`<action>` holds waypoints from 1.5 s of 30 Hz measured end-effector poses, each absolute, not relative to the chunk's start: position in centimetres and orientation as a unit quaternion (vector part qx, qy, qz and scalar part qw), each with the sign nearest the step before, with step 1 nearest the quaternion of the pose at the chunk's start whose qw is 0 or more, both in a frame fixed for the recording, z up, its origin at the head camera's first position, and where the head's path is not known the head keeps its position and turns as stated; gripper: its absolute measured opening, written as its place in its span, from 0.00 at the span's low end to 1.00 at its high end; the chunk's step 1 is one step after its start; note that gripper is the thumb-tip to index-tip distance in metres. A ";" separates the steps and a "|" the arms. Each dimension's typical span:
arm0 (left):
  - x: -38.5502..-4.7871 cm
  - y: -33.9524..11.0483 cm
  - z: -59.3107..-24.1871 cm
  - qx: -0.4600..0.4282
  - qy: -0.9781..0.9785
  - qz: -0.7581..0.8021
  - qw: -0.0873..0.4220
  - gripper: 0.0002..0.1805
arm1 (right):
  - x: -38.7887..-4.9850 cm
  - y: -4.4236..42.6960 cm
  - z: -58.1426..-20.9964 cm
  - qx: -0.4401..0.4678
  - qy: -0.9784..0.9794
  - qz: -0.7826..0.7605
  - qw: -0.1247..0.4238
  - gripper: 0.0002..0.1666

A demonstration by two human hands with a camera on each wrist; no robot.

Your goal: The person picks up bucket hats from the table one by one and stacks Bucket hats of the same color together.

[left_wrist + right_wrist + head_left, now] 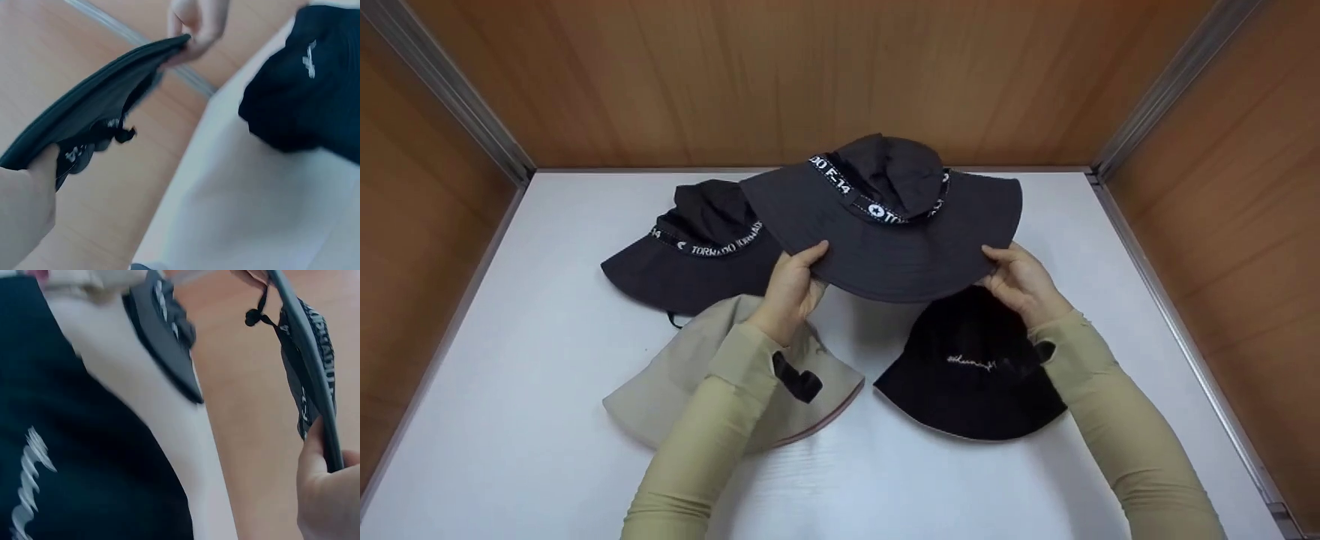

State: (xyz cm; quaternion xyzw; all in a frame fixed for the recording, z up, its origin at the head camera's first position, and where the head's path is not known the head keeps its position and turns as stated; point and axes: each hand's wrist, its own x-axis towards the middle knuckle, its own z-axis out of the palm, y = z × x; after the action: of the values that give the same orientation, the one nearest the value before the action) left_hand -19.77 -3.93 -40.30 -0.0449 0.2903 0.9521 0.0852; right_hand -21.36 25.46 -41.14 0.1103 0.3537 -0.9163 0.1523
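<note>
A dark grey bucket hat [900, 255] with a lettered black-and-white band is held up above the white table, crown away from me. My left hand [793, 289] pinches its brim at the near left, thumb on top. At the near right, my right hand [1020, 279] pinches the same brim. Seen edge-on in the left wrist view, the hat [95, 98] spans both hands. In the right wrist view a knotted black cord [254, 317] dangles beneath the hat's brim [306, 343].
A similar dark lettered hat [697, 274] lies on the white table [547, 315] at back left. In front of it is a beige bucket hat [675, 382], partly behind my left forearm. A black hat [960, 397] with white script lies below my right hand. Wooden panels [735, 82] enclose the table.
</note>
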 end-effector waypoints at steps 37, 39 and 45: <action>-25.3 -2.6 -47.7 -0.162 0.537 0.813 0.156 0.39 | -27.1 26.6 -45.7 0.216 0.542 -0.787 0.202 0.33; -25.4 -2.8 -47.7 -0.154 0.552 0.802 0.167 0.41 | -27.0 26.4 -45.8 0.206 0.562 -0.774 0.208 0.33; -25.4 -2.9 -48.0 -0.140 0.561 0.792 0.194 0.44 | -26.8 26.0 -45.9 0.228 0.610 -0.729 0.212 0.31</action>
State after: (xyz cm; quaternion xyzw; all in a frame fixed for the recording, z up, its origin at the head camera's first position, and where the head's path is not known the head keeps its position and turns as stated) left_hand -25.42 -2.88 -48.05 -0.1400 0.5610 0.7924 0.1943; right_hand -26.81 26.00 -45.94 0.2279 0.6101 -0.7287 0.2115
